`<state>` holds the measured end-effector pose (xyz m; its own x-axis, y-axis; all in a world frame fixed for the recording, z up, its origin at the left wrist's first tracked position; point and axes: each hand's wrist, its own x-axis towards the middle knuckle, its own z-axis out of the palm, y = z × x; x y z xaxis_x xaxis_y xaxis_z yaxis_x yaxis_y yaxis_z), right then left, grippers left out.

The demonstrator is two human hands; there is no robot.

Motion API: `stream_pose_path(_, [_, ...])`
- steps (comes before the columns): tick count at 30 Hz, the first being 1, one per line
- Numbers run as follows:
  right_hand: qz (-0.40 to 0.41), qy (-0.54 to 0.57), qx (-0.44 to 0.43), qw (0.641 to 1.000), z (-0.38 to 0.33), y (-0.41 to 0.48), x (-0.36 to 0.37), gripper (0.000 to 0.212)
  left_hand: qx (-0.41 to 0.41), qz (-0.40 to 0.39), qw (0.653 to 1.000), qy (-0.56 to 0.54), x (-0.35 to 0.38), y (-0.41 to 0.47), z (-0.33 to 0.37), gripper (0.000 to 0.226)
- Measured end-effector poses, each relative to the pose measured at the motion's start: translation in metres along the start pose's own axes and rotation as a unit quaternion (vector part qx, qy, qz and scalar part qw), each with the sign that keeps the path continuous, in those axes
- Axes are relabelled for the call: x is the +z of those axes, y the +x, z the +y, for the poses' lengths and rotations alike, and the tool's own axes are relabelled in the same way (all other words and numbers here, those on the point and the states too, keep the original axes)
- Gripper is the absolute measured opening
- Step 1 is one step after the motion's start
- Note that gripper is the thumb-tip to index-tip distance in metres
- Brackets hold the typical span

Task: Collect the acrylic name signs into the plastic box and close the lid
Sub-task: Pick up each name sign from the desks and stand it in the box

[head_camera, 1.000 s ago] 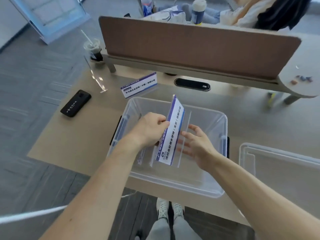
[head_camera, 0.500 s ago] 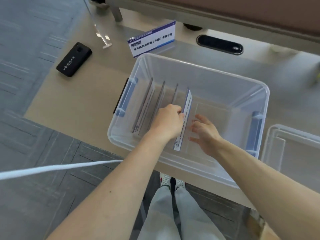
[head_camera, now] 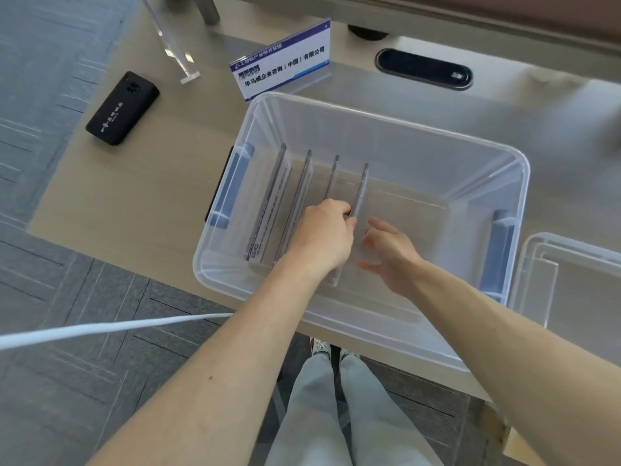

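The left hand [head_camera: 322,237] pinches the near top edge of an acrylic name sign [head_camera: 361,191] with curled fingers and holds it upright on its long edge inside the plastic box [head_camera: 396,139]. It stands as the fourth in a row beside three other signs [head_camera: 304,183] at the box's left end. Filing them on edge, close and parallel, probably saves floor space and keeps their faces from rubbing. The right hand [head_camera: 389,253] holds nothing. Its fingers are loosely spread just beside the sign's right face, apparently to steady it or catch a tip; whether they touch the acrylic I cannot tell. One printed sign [head_camera: 284,62] stands on the tabletop [head_camera: 151,196] just behind the box's far left corner, and a clear acrylic piece [head_camera: 174,52], perhaps another sign, stands further left. So collecting seems unfinished. The lid [head_camera: 584,284] lies flat to the right of the box, handy for closing once the box is filled. A black phone [head_camera: 122,107] rests well to the left.
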<state>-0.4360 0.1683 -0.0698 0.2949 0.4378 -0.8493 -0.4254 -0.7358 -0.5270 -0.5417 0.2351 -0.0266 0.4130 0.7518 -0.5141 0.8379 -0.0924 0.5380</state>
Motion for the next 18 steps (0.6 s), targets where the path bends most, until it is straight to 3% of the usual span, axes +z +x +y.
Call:
stream_pose_path(5, [-0.015, 0.010, 0.016, 1.000, -0.0004, 0.0027, 0.0029, 0.065, -0.005, 0.008, 1.000, -0.009, 0.0017, -0.0007, -0.0008, 0.041])
stream_pose_path(18, [-0.026, -0.001, 0.007, 1.000, -0.0026, 0.0052, 0.0090, 0.068, 0.003, 0.042, 0.999, 0.001, 0.0016, -0.0040, -0.0025, 0.040])
